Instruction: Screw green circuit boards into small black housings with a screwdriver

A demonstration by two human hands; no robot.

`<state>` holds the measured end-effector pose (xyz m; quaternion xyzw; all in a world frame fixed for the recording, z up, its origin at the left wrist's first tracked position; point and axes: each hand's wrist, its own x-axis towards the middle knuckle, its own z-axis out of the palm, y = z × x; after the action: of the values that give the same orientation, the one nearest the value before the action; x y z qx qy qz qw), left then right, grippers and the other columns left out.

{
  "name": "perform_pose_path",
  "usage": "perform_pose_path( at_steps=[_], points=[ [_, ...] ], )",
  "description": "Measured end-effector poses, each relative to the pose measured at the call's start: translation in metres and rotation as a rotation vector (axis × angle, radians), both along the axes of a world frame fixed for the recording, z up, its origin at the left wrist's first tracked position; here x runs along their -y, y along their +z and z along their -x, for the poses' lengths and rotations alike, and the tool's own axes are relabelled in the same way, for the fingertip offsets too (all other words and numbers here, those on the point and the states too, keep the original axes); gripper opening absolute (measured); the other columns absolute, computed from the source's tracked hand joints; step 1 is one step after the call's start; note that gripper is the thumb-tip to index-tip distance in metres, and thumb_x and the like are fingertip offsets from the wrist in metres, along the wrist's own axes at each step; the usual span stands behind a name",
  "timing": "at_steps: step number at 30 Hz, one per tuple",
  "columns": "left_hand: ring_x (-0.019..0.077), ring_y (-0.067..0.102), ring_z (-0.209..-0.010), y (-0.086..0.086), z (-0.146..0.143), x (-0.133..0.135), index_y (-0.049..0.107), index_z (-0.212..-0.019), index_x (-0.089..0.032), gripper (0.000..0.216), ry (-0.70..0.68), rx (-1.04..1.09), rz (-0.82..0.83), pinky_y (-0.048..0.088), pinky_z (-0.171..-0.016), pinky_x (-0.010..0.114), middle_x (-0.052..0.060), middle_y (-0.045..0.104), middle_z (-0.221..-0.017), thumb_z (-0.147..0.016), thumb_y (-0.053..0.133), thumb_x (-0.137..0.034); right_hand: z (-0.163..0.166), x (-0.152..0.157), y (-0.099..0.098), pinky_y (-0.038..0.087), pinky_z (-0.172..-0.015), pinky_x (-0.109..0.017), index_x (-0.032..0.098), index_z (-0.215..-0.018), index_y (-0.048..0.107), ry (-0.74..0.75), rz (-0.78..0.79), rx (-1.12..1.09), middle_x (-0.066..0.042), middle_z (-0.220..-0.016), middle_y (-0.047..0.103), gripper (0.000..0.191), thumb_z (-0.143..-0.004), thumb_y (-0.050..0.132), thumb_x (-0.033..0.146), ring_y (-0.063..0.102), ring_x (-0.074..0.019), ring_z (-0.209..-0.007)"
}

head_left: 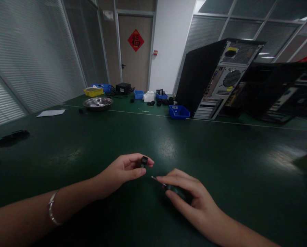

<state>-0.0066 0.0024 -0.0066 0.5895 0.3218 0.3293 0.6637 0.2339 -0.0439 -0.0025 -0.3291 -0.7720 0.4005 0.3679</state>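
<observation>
My left hand (124,169) pinches a small black part (144,161) between thumb and fingertips, just above the dark green table (168,144). My right hand (188,197) is closed round a small screwdriver (166,186) with a dark handle; its thin metal tip points left toward the black part and stops a little short of it. A silver bracelet (52,208) sits on my left wrist.
An upright black computer case (215,79) stands at the back right, with a second dark case (279,92) beside it. A blue bin (179,112), a metal bowl (97,103), a yellow tray (93,92), a white paper (51,113) and black parts (12,137) lie around.
</observation>
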Motion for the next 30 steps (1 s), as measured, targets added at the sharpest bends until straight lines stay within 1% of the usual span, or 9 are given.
perform_pose_path(
  at_steps=[3, 5, 8, 13, 16, 18, 20, 23, 30],
  points=[
    [0.0178, 0.056, -0.091, 0.003, -0.001, 0.004, 0.06, -0.125, -0.017, 0.036, -0.049, -0.067, -0.059, 0.041, -0.087, 0.033, 0.002, 0.062, -0.093, -0.089, 0.063, -0.024, -0.001, 0.001, -0.001, 0.05, -0.08, -0.031, 0.027, -0.123, 0.066, -0.007, -0.01, -0.009, -0.007, -0.101, 0.065, 0.035, -0.093, 0.055, 0.012, 0.063, -0.0179, -0.092],
    [0.017, 0.055, -0.087, 0.005, -0.002, 0.007, 0.056, -0.127, -0.019, 0.036, -0.06, -0.102, -0.077, 0.042, -0.084, 0.032, 0.002, 0.059, -0.092, -0.092, 0.06, -0.027, -0.001, 0.001, -0.002, 0.049, -0.08, -0.031, 0.029, -0.124, 0.065, -0.003, -0.012, -0.01, -0.006, -0.103, 0.065, 0.037, -0.093, 0.055, 0.011, 0.063, -0.0175, -0.093],
    [0.0186, 0.054, -0.097, 0.006, -0.001, 0.01, 0.058, -0.121, -0.02, 0.027, -0.094, -0.131, -0.096, 0.042, -0.086, 0.031, 0.004, 0.059, -0.106, -0.097, 0.053, -0.031, -0.001, 0.001, -0.002, 0.049, -0.08, -0.031, 0.029, -0.125, 0.065, -0.013, -0.012, -0.009, -0.006, -0.102, 0.065, 0.037, -0.094, 0.055, 0.012, 0.063, -0.0174, -0.092],
    [0.021, 0.053, -0.107, 0.01, 0.001, 0.011, 0.058, -0.126, -0.022, 0.033, -0.112, -0.24, -0.146, 0.04, -0.093, 0.033, 0.005, 0.06, -0.117, -0.101, 0.043, -0.038, -0.001, 0.001, -0.002, 0.049, -0.08, -0.031, 0.029, -0.125, 0.064, -0.017, 0.007, 0.01, -0.006, -0.103, 0.064, 0.036, -0.094, 0.055, 0.013, 0.063, -0.0177, -0.093],
    [0.0228, 0.05, -0.118, 0.018, -0.001, 0.014, 0.055, -0.129, -0.021, 0.032, -0.145, -0.316, -0.23, 0.036, -0.1, 0.035, 0.006, 0.059, -0.127, -0.101, 0.043, -0.031, -0.002, 0.001, -0.002, 0.049, -0.081, -0.032, 0.029, -0.126, 0.064, -0.015, 0.008, 0.018, -0.005, -0.105, 0.065, 0.037, -0.094, 0.054, 0.013, 0.062, -0.0178, -0.095],
    [0.0234, 0.049, -0.12, 0.023, -0.001, 0.016, 0.052, -0.13, -0.021, 0.032, -0.155, -0.372, -0.304, 0.036, -0.101, 0.036, 0.007, 0.057, -0.13, -0.101, 0.042, -0.027, -0.002, 0.0, -0.002, 0.049, -0.082, -0.032, 0.029, -0.126, 0.063, -0.022, 0.012, 0.025, -0.006, -0.105, 0.065, 0.036, -0.095, 0.054, 0.014, 0.062, -0.018, -0.095],
    [0.0232, 0.052, -0.114, 0.024, -0.001, 0.017, 0.048, -0.132, -0.022, 0.032, -0.153, -0.404, -0.362, 0.04, -0.096, 0.036, 0.007, 0.057, -0.128, -0.101, 0.04, -0.027, -0.002, 0.0, -0.002, 0.049, -0.081, -0.032, 0.028, -0.126, 0.064, -0.034, 0.021, 0.034, -0.006, -0.104, 0.065, 0.036, -0.095, 0.054, 0.014, 0.063, -0.0182, -0.094],
    [0.0222, 0.056, -0.104, 0.021, 0.001, 0.019, 0.044, -0.131, -0.024, 0.031, -0.147, -0.429, -0.403, 0.045, -0.088, 0.035, 0.006, 0.058, -0.118, -0.1, 0.042, -0.03, -0.001, 0.0, -0.002, 0.05, -0.079, -0.032, 0.027, -0.125, 0.065, -0.036, 0.033, 0.04, -0.006, -0.103, 0.065, 0.035, -0.095, 0.054, 0.014, 0.063, -0.0184, -0.092],
    [0.0208, 0.059, -0.1, 0.013, -0.001, 0.016, 0.055, -0.119, -0.02, 0.023, -0.099, -0.477, -0.569, 0.045, -0.088, 0.033, 0.007, 0.063, -0.11, -0.1, 0.043, -0.022, -0.001, 0.001, -0.004, 0.049, -0.079, -0.032, 0.028, -0.126, 0.064, -0.019, 0.018, 0.039, -0.006, -0.102, 0.064, 0.035, -0.095, 0.054, 0.015, 0.062, -0.0184, -0.092]
  ],
)
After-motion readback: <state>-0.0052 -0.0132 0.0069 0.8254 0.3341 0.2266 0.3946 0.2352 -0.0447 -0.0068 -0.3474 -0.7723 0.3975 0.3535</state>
